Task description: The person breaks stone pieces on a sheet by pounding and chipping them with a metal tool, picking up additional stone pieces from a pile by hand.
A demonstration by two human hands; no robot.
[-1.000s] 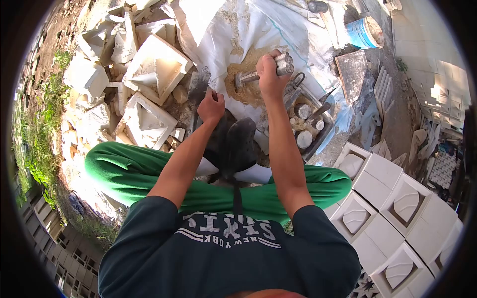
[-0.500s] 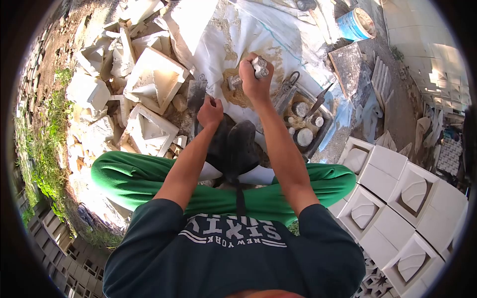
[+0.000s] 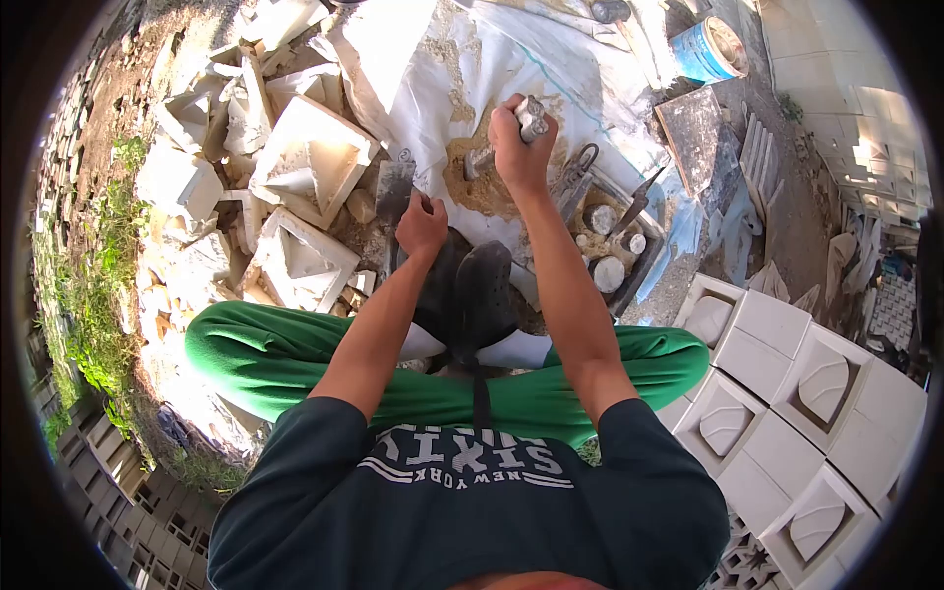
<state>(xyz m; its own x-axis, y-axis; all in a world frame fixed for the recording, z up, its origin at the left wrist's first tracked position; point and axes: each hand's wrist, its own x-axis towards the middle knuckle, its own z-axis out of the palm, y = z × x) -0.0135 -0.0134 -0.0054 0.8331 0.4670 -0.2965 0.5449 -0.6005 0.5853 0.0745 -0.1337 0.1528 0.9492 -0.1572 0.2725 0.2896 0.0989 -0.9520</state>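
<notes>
My right hand (image 3: 521, 157) is closed round a thick, whitish, crusted tool; its knobby upper end (image 3: 532, 116) sticks out above the fist. The lower end (image 3: 479, 162) sits over a patch of wet tan sand (image 3: 466, 189). I cannot make out what kind of tool it is. Closed as well, my left hand (image 3: 422, 228) is at the near end of a flat grey trowel blade (image 3: 395, 183), whose handle is hidden in the fingers. A white sheet (image 3: 423, 108) lies under the sand, and dark shoes (image 3: 482, 285) are just below my hands.
At my right stands a tray (image 3: 647, 270) with whitish round pieces and metal tools. Broken pale blocks (image 3: 313, 157) pile up at the left. Farther right are a blue bucket (image 3: 706, 51), a worn board (image 3: 690, 138) and rows of pale moulded blocks (image 3: 762, 339).
My right hand and its tool have moved slightly to the right. The left hand keeps its hold beside the sand, and the whole view has shifted a little.
</notes>
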